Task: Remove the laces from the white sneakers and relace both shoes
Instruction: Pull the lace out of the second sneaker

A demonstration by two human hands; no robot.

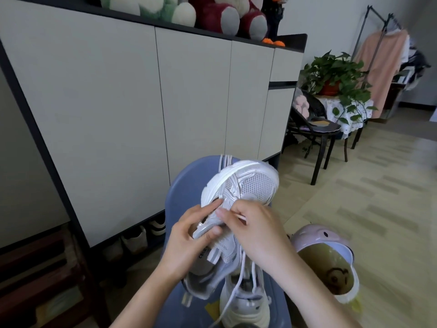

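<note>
I hold a white mesh sneaker (248, 183) up over a blue chair (179, 192), toe pointing away. My left hand (189, 237) grips its eyelet side, thumb on the tongue and forefinger stretched along the edge. My right hand (255, 230) pinches a white lace (240, 278) at the eyelets; the lace hangs down below the shoe. The second white sneaker (246, 306) lies on the chair seat under my wrists, partly hidden by my arms.
A tall white cabinet (118, 110) stands at the left with shoes in the gap beneath. A pink bin (324, 252) with a yellow liner sits at the right. A dark chair (316, 129), a potted plant and a clothes rack are at the back right.
</note>
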